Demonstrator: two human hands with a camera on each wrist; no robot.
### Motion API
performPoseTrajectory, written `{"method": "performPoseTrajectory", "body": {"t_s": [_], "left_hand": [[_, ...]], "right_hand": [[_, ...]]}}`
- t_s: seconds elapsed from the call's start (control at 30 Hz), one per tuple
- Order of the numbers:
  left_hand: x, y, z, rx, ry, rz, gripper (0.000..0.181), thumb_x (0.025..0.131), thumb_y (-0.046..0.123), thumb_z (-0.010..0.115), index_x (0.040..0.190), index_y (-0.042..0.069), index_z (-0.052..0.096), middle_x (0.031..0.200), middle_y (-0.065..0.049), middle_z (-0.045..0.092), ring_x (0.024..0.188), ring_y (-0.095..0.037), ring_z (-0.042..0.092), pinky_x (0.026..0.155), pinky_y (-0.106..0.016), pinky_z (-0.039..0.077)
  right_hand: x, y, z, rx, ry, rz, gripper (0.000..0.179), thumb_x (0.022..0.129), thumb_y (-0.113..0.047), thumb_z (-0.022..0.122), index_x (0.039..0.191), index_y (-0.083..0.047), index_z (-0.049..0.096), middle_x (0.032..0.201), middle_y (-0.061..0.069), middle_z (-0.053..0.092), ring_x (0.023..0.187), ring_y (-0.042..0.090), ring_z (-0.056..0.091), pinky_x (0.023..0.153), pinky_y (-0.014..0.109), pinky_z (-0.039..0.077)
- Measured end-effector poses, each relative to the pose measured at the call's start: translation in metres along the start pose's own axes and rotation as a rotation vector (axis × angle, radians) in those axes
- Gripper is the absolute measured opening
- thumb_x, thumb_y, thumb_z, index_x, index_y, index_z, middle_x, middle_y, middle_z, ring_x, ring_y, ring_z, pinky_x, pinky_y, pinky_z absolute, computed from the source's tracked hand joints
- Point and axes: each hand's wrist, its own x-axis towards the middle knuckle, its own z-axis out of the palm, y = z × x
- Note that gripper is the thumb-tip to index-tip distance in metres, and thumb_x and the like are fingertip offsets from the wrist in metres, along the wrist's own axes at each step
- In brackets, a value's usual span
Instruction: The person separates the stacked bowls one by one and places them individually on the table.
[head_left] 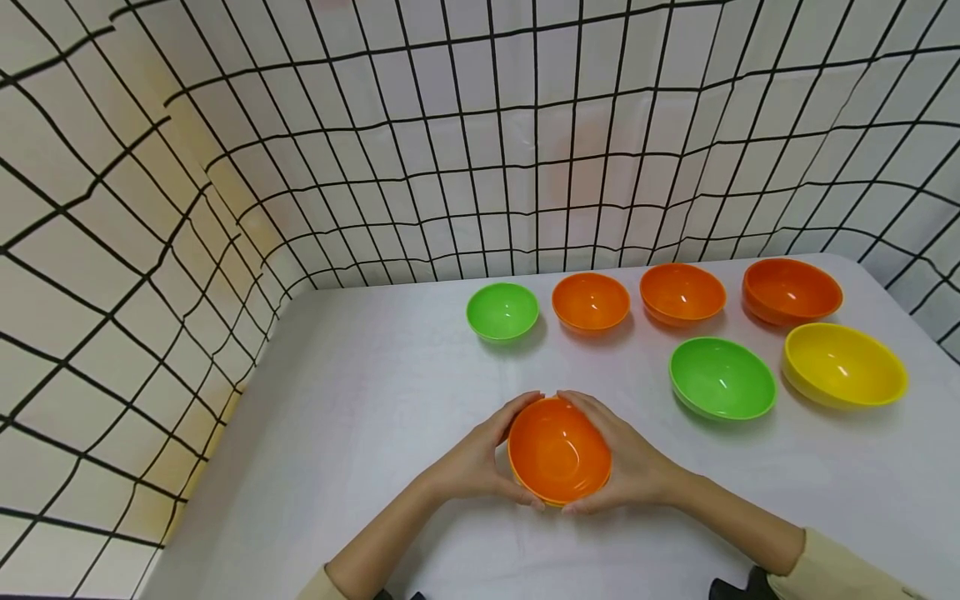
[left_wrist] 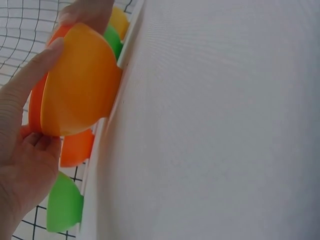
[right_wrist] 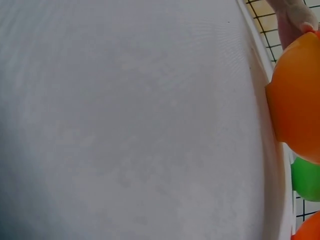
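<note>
Between both hands is an orange bowl (head_left: 558,454), nested in a yellow-orange bowl (left_wrist: 82,82) whose outer wall shows in the left wrist view. The left hand (head_left: 476,462) grips the pair from the left, thumb at the near side and fingers round the far side. From the right, the right hand (head_left: 637,462) holds them the same way. In the left wrist view, the outer bowl's base is at or very close to the white table surface; whether it touches I cannot tell.
Along the back stand a small green bowl (head_left: 502,312), two orange bowls (head_left: 591,302) (head_left: 682,294) and a red-orange bowl (head_left: 791,292). Nearer on the right are a larger green bowl (head_left: 722,379) and a yellow bowl (head_left: 843,367). Black netting (head_left: 450,125) surrounds the white table (head_left: 315,433).
</note>
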Motion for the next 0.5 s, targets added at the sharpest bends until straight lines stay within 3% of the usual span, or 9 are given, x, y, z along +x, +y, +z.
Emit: {"method": "performPoseTrajectory", "body": {"t_s": [0.2, 0.5], "left_hand": [[-0.001, -0.001, 0.000, -0.004, -0.006, -0.016, 0.110, 0.062, 0.023, 0.087, 0.147, 0.021, 0.017, 0.144, 0.012, 0.031, 0.131, -0.007, 0.034, 0.109, -0.029, 0.030], [0.002, -0.003, 0.000, -0.029, 0.011, 0.064, 0.110, 0.060, 0.023, 0.087, 0.146, 0.025, 0.018, 0.145, 0.008, 0.033, 0.133, -0.011, 0.033, 0.110, -0.031, 0.028]], "right_hand": [[-0.001, 0.001, 0.002, -0.012, 0.032, -0.020, 0.113, 0.055, -0.048, 0.086, 0.143, -0.009, 0.026, 0.139, 0.002, 0.037, 0.118, 0.017, 0.047, 0.091, 0.039, 0.049], [0.006, -0.011, -0.016, -0.003, 0.111, -0.007, 0.114, 0.052, -0.040, 0.089, 0.143, -0.010, 0.026, 0.138, 0.002, 0.038, 0.118, 0.016, 0.045, 0.089, 0.035, 0.050]]}}
